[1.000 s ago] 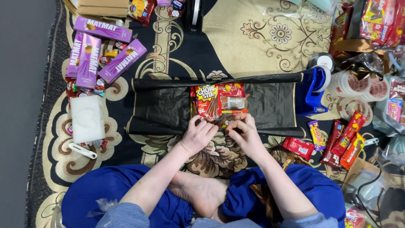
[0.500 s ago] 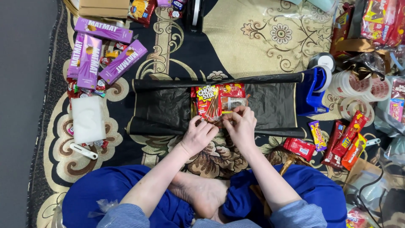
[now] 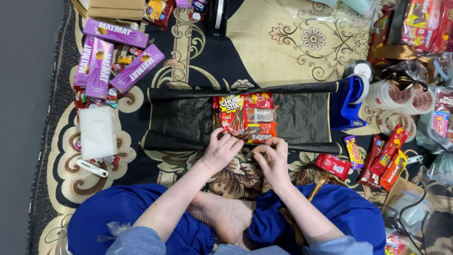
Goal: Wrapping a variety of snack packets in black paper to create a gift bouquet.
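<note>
The right hand [image 3: 272,158] has come back from the far side of the snack pile to its near edge, so both hands now work side by side there. The left hand [image 3: 222,150] rests curled fingers on the red snack packets [image 3: 245,118], which lie in the middle of the flat black plastic bag [image 3: 302,118] on the patterned carpet [image 3: 283,42]. The right hand pinches something small; I cannot tell what. Long purple boxes [image 3: 115,33] lie far left. A white foam block [image 3: 97,133] sits left. A blue tape holder [image 3: 347,104] stands right, with more red and orange packets [image 3: 389,153] near right.
</note>
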